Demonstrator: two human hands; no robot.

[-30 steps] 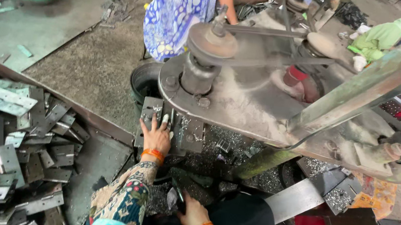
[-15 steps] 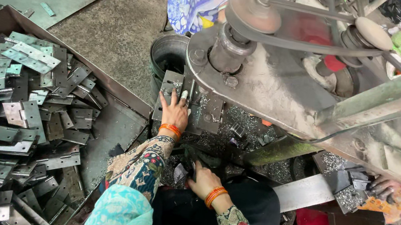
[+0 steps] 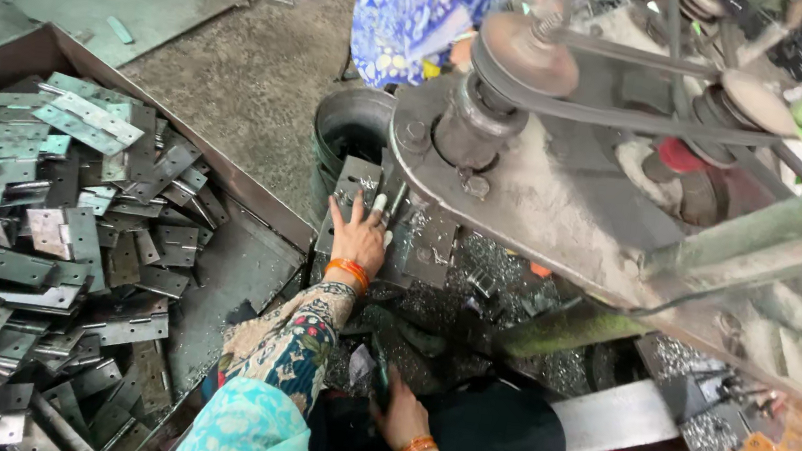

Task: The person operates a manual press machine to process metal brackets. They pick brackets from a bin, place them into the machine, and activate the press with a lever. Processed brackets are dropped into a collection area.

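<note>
Head view, left hand (image 3: 357, 241) fingers spread flat on upright-lying metal plate (image 3: 353, 190), right hand (image 3: 399, 419) perhaps pinching a dark piece.

Floral sleeves, orange bangles, turquoise scarf

Light: even, soft daylight; source not seen.
Shadows: deep under machine plate (image 3: 562, 224), otherwise faint.
Glare: pale sheen on metal strips (image 3: 80, 124) at left.
Blur: pulley (image 3: 526, 53) and top edge smeared.
Focus: centre fairly sharp.
Distortion: wide-angle stretch at edges.
</note>
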